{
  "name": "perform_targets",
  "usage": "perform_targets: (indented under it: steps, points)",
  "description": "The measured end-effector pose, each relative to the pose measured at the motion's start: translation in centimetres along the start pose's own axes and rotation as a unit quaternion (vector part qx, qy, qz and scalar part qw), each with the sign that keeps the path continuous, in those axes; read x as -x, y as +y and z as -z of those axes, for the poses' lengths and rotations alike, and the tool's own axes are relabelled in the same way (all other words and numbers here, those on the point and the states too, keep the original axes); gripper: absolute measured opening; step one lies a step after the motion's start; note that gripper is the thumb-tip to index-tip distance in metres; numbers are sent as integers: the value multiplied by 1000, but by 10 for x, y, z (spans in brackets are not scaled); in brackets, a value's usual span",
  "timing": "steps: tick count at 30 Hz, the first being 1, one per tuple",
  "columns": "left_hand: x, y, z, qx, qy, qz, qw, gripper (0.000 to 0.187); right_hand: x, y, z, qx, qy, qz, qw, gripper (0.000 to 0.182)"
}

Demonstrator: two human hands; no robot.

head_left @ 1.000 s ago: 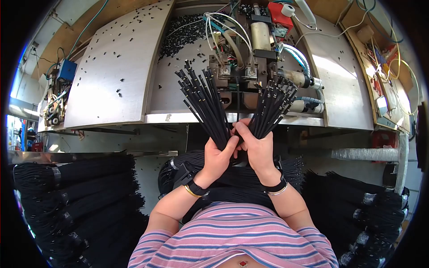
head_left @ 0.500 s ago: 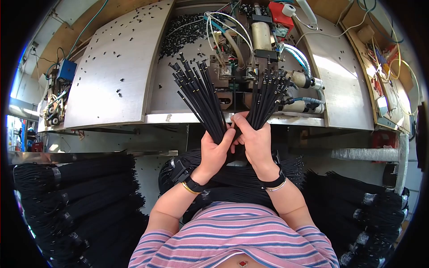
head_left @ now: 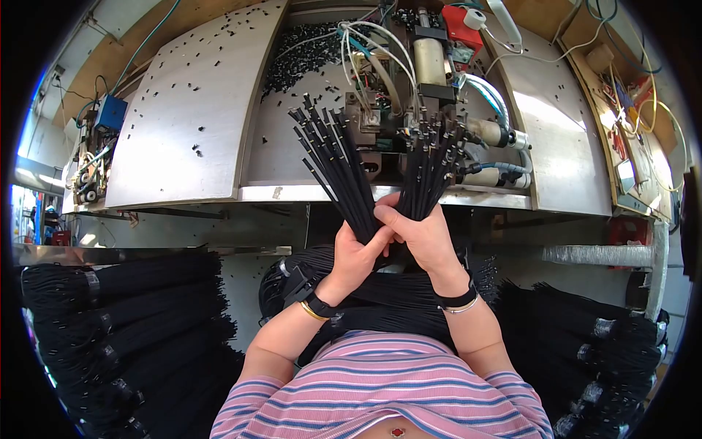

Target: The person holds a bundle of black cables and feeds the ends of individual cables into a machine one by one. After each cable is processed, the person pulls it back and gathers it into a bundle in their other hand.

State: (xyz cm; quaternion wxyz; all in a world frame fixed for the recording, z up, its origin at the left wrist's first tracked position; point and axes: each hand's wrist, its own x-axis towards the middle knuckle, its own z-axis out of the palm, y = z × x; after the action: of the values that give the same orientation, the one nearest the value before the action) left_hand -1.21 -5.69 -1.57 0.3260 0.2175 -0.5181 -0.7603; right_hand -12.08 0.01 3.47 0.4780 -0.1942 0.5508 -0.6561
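My left hand is wrapped round the lower part of a bundle of thin black rods, which fans up and to the left. Another bundle of black rods rises from my right hand, whose fingers are closed on it. Both bundles have small light bands near their upper ends. My two hands touch or nearly touch between the bundles, just in front of the metal bench edge. Some fingertips are hidden behind the rods and the hands.
Behind the bundles stands a machine with a metal cylinder, hoses and a red box. Small black pieces lie scattered on the bench. Black strand bundles lie at the left, at the right and near my lap.
The left bundle has shifted right and slightly down with my left hand. My right hand has moved a little right and down, and its bundle stands more upright.
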Motion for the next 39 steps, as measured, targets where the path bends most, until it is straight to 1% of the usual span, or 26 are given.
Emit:
perform_targets:
  steps: [2, 5, 7, 13, 14, 18, 21, 34, 38, 39]
  points:
    - [4, -5, 1, 4, -4, -6, 1000, 18, 6, 4, -1, -2, 12, 3, 1000, 11]
    - [8, -6, 3, -11, -2, 3, 1000, 14, 13, 8, -5, -33, 78, 29, 996, 9]
    - [12, -9, 4, -18, -1, 7, 1000, 12, 18, 11, -5, -29, 82, 33, 996, 8]
    - [25, -23, 1, -36, 60, -15, 997, 11, 25, 16, -9, -23, 110, 48, 992, 7]
    - [25, -23, 1, -40, 72, -22, 996, 10, 25, 16, -9, -23, 110, 48, 993, 7]
    - [23, -22, 5, -47, 62, -22, 997, 8, 20, 17, -7, -29, 95, 52, 994, 9]
    - [20, -17, 5, -36, 55, -15, 998, 8, 15, 15, -5, -34, 70, 26, 997, 11]
    - [12, -12, 3, -8, 53, -22, 998, 5, 4, 17, -6, -53, 80, 12, 995, 13]
    - [12, -14, 5, -6, 42, -23, 999, 4, 5, 12, -5, -55, 71, 8, 996, 14]
    - [12, -14, 5, -5, 42, -22, 999, 4, 6, 9, -5, -47, 56, 4, 997, 13]
